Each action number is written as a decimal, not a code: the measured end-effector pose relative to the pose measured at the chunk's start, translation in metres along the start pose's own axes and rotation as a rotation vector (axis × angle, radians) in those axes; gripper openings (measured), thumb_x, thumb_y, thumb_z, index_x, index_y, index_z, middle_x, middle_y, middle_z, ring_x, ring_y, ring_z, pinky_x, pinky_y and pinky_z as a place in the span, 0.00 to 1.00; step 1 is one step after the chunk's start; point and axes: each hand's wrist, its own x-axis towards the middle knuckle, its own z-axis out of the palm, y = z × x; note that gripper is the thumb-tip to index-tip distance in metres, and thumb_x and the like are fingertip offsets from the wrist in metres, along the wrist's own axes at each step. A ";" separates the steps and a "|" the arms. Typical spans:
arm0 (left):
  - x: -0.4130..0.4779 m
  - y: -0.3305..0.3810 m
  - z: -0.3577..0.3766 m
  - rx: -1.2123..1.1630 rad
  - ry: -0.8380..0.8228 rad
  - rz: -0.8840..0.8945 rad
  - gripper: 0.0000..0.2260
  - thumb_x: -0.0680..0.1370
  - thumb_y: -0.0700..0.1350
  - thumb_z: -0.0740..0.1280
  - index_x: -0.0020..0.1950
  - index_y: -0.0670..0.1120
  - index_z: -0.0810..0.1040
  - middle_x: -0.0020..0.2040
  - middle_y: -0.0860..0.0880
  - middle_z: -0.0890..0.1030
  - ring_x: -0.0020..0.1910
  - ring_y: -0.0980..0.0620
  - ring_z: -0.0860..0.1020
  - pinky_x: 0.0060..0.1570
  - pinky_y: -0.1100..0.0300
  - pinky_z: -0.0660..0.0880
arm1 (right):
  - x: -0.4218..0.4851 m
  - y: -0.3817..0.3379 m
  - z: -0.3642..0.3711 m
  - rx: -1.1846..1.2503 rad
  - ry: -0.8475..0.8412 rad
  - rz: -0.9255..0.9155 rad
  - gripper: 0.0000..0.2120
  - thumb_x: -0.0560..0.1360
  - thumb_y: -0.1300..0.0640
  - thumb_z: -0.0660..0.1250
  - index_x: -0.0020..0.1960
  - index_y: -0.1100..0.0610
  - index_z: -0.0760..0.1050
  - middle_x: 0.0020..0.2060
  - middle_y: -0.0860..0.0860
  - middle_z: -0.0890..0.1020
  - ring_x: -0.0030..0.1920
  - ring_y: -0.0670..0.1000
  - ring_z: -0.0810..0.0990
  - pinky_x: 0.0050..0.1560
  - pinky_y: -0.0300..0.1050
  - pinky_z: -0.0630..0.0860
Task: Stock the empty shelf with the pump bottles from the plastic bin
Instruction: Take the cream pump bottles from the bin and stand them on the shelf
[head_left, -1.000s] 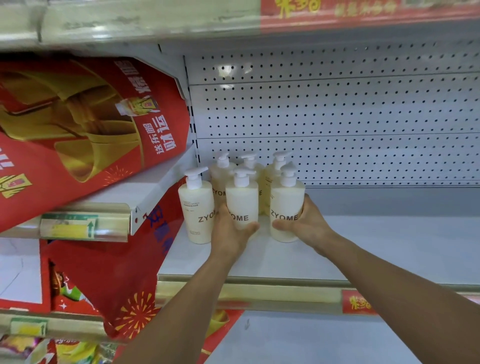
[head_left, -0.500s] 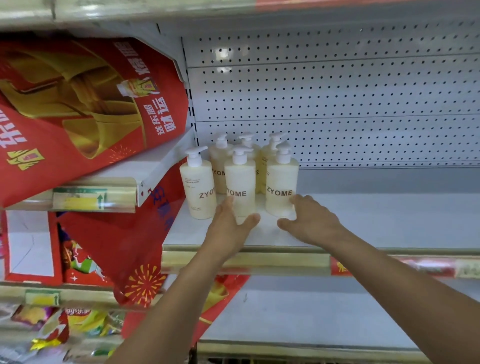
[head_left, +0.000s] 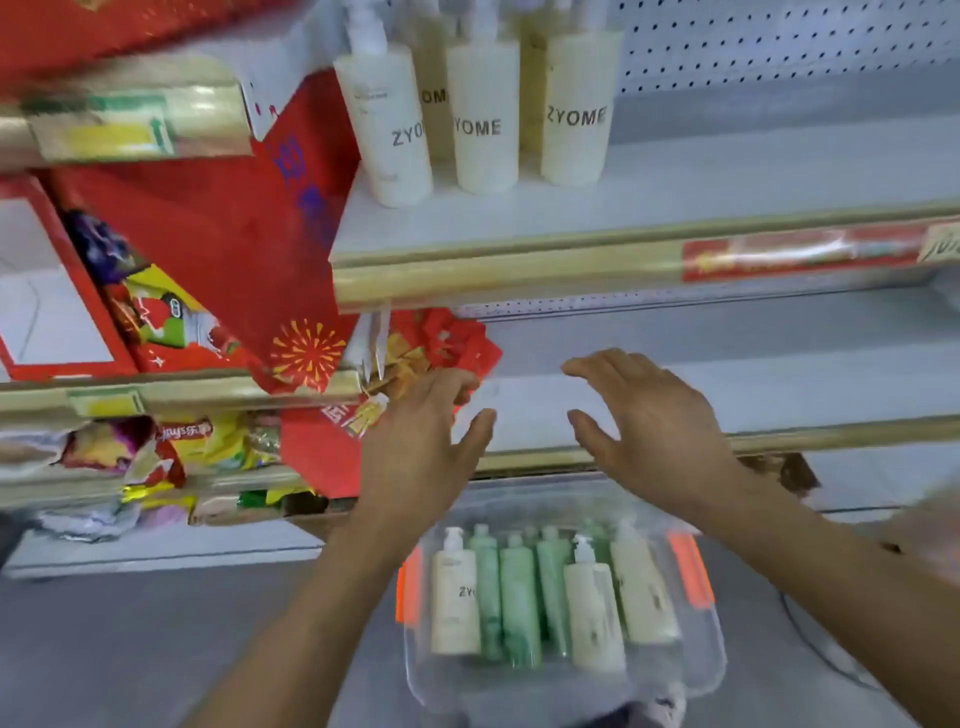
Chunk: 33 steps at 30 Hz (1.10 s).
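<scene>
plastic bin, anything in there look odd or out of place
In the plastic bin, green bottles lie mixed among the cream pump bottles. They do not match the cream ZYOME bottles on the shelf. No spill or damage shows, though the frame is blurred.

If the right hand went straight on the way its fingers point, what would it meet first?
Probably the bare lower shelf: the right hand points into it, with nothing standing between. Depth is unclear.
</scene>
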 end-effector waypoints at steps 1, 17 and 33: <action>-0.010 -0.009 0.010 -0.016 -0.055 -0.032 0.12 0.78 0.52 0.67 0.60 0.53 0.75 0.53 0.58 0.78 0.48 0.55 0.77 0.43 0.56 0.75 | -0.014 -0.001 0.013 0.033 -0.049 0.039 0.17 0.74 0.54 0.67 0.61 0.54 0.76 0.54 0.50 0.80 0.52 0.55 0.80 0.42 0.46 0.75; -0.128 -0.129 0.184 -0.075 -0.582 -0.736 0.30 0.77 0.50 0.69 0.75 0.43 0.63 0.70 0.42 0.69 0.69 0.43 0.70 0.66 0.55 0.67 | -0.168 0.043 0.197 0.277 -0.854 0.765 0.24 0.77 0.52 0.64 0.70 0.59 0.65 0.64 0.56 0.75 0.64 0.56 0.73 0.57 0.44 0.69; -0.127 -0.137 0.247 0.498 -0.487 -0.493 0.44 0.75 0.54 0.70 0.79 0.41 0.45 0.64 0.39 0.68 0.60 0.42 0.73 0.53 0.54 0.74 | -0.175 0.026 0.277 0.071 -0.797 0.949 0.58 0.69 0.43 0.73 0.77 0.61 0.34 0.66 0.64 0.69 0.61 0.62 0.74 0.55 0.53 0.73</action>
